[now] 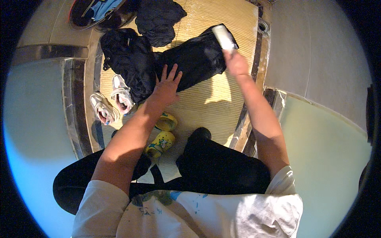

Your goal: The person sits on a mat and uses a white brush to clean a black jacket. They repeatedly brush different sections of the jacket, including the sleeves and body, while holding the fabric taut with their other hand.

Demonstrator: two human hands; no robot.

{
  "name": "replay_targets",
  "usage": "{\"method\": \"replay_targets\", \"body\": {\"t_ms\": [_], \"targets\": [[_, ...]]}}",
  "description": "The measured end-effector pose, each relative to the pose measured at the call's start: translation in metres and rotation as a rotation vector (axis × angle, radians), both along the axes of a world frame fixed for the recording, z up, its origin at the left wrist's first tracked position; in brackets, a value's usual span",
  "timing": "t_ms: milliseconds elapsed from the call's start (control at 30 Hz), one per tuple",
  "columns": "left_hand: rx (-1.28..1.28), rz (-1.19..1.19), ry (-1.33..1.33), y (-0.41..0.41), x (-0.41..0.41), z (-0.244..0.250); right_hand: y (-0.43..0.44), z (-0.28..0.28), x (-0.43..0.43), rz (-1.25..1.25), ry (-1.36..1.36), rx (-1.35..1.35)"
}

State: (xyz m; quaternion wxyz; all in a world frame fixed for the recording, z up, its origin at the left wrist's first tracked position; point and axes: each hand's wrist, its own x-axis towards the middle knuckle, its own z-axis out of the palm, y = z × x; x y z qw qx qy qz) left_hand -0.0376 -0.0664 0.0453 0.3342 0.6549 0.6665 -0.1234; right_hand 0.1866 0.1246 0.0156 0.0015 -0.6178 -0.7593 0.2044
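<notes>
A black garment point(190, 59) lies spread over a ribbed, yellowish floor, bunched at its left part. My left hand point(169, 84) presses on its middle, palm down with the fingers spread. At the garment's far right end, my right hand point(236, 62) grips a whitish, oblong object point(223, 37), blurred and brightly lit; it may be a brush, but its kind cannot be told. That object touches the garment near its edge. Beyond lies another crumpled black cloth point(159, 22).
Two pale shoes point(104, 108) stand left of my left forearm, and yellow clogs point(160, 144) lie between my legs. A dark container point(102, 17) with blue cloth is at the top left. Stone-edged walls point(315, 53) flank the narrow floor, with a round drain or pipe opening point(263, 26) at the right.
</notes>
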Motion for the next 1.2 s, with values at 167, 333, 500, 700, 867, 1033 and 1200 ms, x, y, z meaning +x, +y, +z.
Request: {"method": "replay_targets", "body": {"t_ms": [167,333,500,700,867,1033,1200], "targets": [[-0.016,0.004,0.015,0.000,-0.002,0.002,-0.077,0.007,-0.085,0.422,-0.058,-0.255],[0.020,-0.011,0.007,0.000,-0.002,0.000,0.032,-0.006,-0.018,-0.057,-0.125,-0.088],[0.005,0.005,-0.020,0.001,-0.001,0.000,0.008,0.008,-0.037,0.042,-0.054,-0.117],[-0.009,0.021,-0.001,-0.003,-0.004,0.001,-0.076,-0.001,-0.052,0.375,0.020,-0.160],[0.005,-0.009,0.003,0.002,-0.001,-0.001,0.009,-0.003,0.037,-0.074,-0.180,-0.081],[0.005,-0.005,0.016,0.000,0.000,-0.004,-0.037,0.000,-0.008,0.093,0.007,-0.055],[-0.003,-0.007,0.015,-0.002,-0.004,0.000,-0.064,-0.007,-0.036,0.473,0.013,-0.191]]}}
